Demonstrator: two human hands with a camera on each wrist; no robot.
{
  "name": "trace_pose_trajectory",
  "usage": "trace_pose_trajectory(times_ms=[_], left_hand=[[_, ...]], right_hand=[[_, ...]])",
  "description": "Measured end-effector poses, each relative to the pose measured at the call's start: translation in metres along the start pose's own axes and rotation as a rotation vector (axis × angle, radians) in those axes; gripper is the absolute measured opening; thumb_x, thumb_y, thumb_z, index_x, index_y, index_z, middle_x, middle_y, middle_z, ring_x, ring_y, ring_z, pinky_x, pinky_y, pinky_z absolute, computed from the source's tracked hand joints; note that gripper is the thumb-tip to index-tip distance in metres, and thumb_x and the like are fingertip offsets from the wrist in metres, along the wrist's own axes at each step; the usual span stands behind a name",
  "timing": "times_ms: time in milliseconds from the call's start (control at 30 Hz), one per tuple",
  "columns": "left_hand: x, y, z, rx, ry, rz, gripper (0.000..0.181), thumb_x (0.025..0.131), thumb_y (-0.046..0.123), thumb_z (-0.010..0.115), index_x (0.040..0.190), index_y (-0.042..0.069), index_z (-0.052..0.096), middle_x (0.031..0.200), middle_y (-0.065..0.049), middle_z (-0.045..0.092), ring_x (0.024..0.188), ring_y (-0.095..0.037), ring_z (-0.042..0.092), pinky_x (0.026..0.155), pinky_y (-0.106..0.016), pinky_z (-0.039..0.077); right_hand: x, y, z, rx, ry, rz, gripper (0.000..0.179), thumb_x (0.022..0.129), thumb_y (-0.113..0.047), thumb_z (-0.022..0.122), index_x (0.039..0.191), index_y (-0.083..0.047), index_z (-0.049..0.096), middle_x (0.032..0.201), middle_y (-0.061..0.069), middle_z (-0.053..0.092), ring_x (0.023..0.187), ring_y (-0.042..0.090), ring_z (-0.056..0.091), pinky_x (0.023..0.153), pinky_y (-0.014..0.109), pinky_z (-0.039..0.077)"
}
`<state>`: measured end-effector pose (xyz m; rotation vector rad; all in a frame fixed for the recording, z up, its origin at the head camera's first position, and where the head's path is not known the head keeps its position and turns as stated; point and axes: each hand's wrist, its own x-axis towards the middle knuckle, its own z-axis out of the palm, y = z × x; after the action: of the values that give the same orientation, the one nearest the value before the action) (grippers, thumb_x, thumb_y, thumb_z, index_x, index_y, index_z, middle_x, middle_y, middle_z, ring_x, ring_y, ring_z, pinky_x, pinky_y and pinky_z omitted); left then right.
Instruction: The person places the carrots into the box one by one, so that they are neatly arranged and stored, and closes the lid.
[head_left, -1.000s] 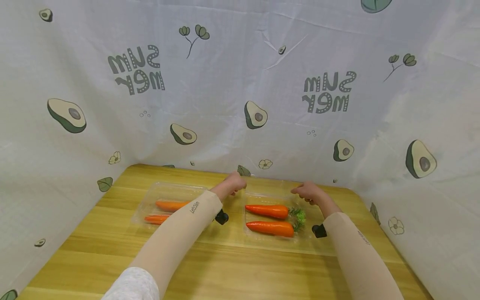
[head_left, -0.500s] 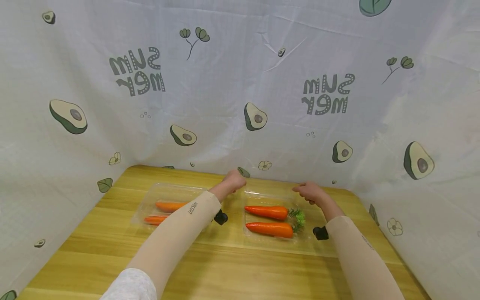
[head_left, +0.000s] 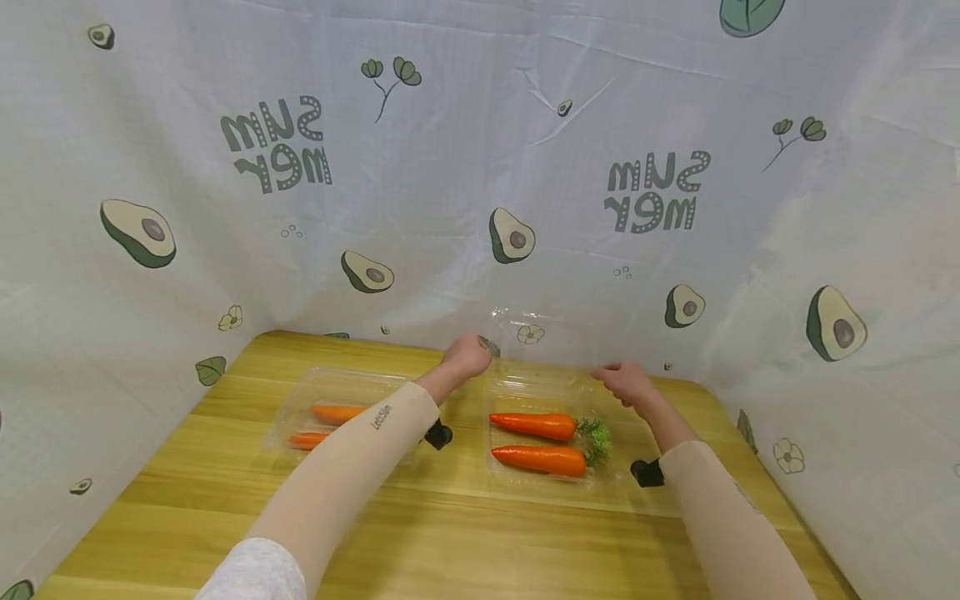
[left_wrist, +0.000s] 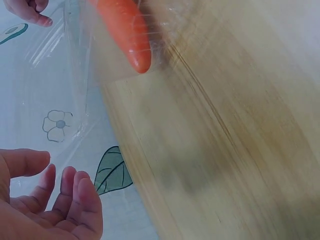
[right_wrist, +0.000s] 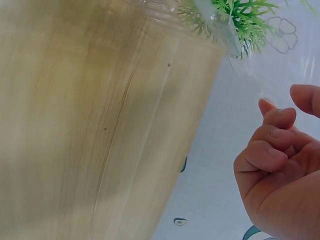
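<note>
Two orange carrots (head_left: pixel 534 425) with a green leafy top (head_left: pixel 596 437) lie in a clear plastic clamshell box (head_left: pixel 517 477). Its transparent lid (head_left: pixel 551 329) stands up at the back. Beside the lid's left edge is my left hand (head_left: pixel 469 357), its thumb and fingers apart with a gap in the left wrist view. At the lid's right side hovers my right hand (head_left: pixel 625 382); in the right wrist view its fingers are loosely bent, with the thumb apart from them. Neither hand visibly grips the see-through lid, though contact with its edges is hard to make out.
A second clear box (head_left: pixel 300 387) on the left holds orange carrots (head_left: pixel 337 413), partly hidden behind my left sleeve (head_left: pixel 345 483). The wooden table (head_left: pixel 450 533) is bordered at the back and sides by a white curtain (head_left: pixel 450 167) printed with avocados.
The lid has risen from a low position behind the box to standing upright. My left hand has moved slightly up, and my right hand slightly right, away from the lid.
</note>
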<state>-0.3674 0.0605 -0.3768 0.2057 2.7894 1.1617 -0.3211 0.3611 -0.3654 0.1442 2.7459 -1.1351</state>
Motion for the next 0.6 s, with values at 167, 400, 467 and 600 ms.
trace_pose_trajectory(times_ms=[167,400,467,600], left_hand=[[-0.004,0.0,-0.002,-0.015,0.006,0.041,0.044,0.091,-0.002,0.044,0.055,0.017,0.029,0.054,0.003,0.018,0.051,-0.014,0.014,0.048,-0.03,0.018],[-0.016,0.004,-0.006,-0.001,0.062,0.059,0.019,0.095,0.006,0.051,0.079,0.015,0.05,0.08,0.001,0.046,0.067,-0.016,0.038,0.061,-0.031,0.032],[-0.02,0.006,-0.006,-0.006,0.076,0.062,0.006,0.096,0.01,0.054,0.094,0.013,0.059,0.095,-0.001,0.058,0.078,-0.017,0.049,0.068,-0.031,0.04],[-0.025,0.008,-0.007,-0.007,0.102,0.078,0.01,0.098,0.016,0.058,0.106,0.012,0.063,0.106,-0.003,0.066,0.089,-0.021,0.059,0.077,-0.035,0.047]], right_hand=[[-0.005,-0.001,0.0,-0.023,0.021,0.007,0.049,0.103,-0.028,0.051,0.134,0.009,0.053,0.059,-0.004,0.038,0.048,0.011,0.027,0.052,0.028,0.032],[-0.012,-0.001,-0.001,-0.012,0.036,-0.018,0.051,0.103,-0.029,0.052,0.137,0.009,0.053,0.06,-0.003,0.04,0.049,0.01,0.028,0.053,0.029,0.033],[-0.014,0.0,-0.002,-0.013,0.042,-0.024,0.049,0.103,-0.029,0.052,0.135,0.009,0.054,0.063,-0.002,0.042,0.049,0.011,0.03,0.053,0.029,0.033],[-0.018,0.001,-0.003,-0.004,0.055,-0.036,0.048,0.103,-0.029,0.053,0.133,0.008,0.056,0.065,-0.001,0.043,0.05,0.011,0.031,0.052,0.029,0.034]])
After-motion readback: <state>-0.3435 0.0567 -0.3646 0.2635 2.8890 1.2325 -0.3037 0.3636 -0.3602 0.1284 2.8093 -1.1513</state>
